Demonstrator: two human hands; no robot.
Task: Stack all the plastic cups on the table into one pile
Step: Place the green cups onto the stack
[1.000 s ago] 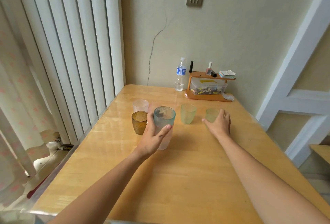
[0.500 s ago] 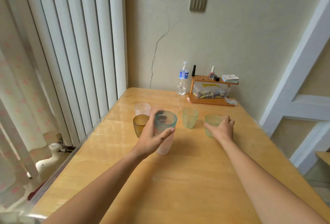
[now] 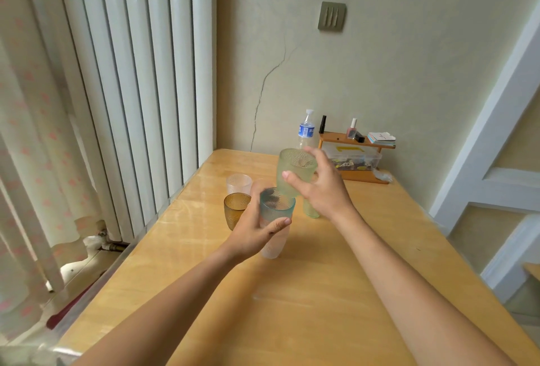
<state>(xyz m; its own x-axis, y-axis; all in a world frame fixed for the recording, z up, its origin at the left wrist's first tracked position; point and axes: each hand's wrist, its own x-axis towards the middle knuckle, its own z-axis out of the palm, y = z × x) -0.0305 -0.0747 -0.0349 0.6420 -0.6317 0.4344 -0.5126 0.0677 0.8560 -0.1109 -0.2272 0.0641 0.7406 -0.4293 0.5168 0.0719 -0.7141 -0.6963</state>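
Cracked beige wall (image 3: pixel 409 79), white vertical blinds (image 3: pixel 131 88)

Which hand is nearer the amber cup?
Left. The left hand grips the blue-topped stack right beside the amber cup. The right hand holds a green cup raised above the stack, farther right.

We see a pale green pebbled cup (image 3: pixel 295 171), a teal pebbled cup (image 3: pixel 276 205) nested in a frosted white one (image 3: pixel 274 244), an amber dimpled cup (image 3: pixel 236 208) and a clear pinkish cup (image 3: pixel 238 184) on the honey-yellow wood-grain worktop (image 3: pixel 292 301). A second pale green cup (image 3: pixel 310 211) shows partly. The water bottle (image 3: pixel 305 129) bears a blue label.
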